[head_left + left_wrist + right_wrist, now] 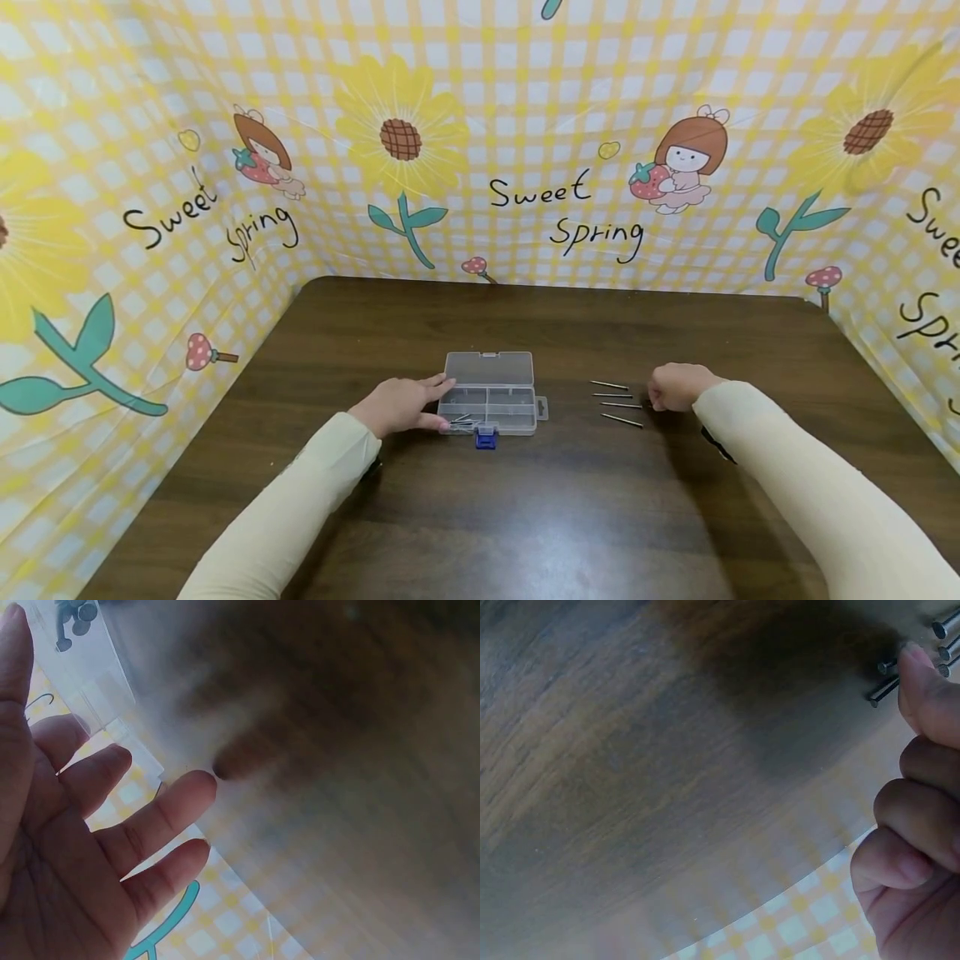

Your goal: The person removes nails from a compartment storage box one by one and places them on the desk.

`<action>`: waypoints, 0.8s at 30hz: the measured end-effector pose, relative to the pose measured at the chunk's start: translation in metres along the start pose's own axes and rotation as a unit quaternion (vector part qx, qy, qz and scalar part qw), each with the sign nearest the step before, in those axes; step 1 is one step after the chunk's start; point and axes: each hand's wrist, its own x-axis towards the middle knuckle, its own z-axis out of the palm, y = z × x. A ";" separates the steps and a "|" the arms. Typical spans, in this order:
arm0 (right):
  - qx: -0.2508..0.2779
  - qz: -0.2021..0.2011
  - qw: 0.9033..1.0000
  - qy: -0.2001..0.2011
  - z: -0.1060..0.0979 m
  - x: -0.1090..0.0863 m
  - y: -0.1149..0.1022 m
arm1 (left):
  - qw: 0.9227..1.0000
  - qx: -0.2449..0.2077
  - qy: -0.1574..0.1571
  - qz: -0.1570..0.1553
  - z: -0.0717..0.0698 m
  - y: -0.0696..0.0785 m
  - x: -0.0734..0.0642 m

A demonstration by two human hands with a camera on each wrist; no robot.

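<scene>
A clear plastic compartment box (512, 410) lies on the table with its lid (489, 369) folded back. Several small nails (462, 419) lie in its front left compartment. My left hand (397, 406) holds the box at its left end, thumb toward the front and index finger near the hinge. In the left wrist view the other fingers stand spread beside the box. To the right, several longer nails (622, 420) lie in a row. At their right ends, my right hand (677, 387) has its fingers curled, with a nail (886, 667) at the thumb tip, mostly hidden.
The box has a blue latch (486, 439) at the front and a clear hanging tab (543, 408) on its right side. Beneath everything is a dark wooden table (480, 517). A yellow checked cloth (562, 100) stands around the back and sides.
</scene>
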 end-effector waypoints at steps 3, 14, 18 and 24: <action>-0.002 -0.002 1.000 0.003 0.001 0.000 0.002 | 1.000 -0.017 -0.007 -0.007 0.001 0.000 0.000; -0.012 -0.011 1.000 0.012 0.000 0.001 0.006 | 0.999 -0.039 -0.022 -0.021 -0.001 0.002 0.000; -0.001 -0.009 1.000 0.008 -0.001 0.002 0.008 | 0.999 -0.042 -0.024 -0.022 -0.001 0.002 0.000; 0.018 -0.005 1.000 0.005 -0.005 0.004 0.009 | 0.998 -0.043 -0.033 -0.031 -0.004 0.004 0.001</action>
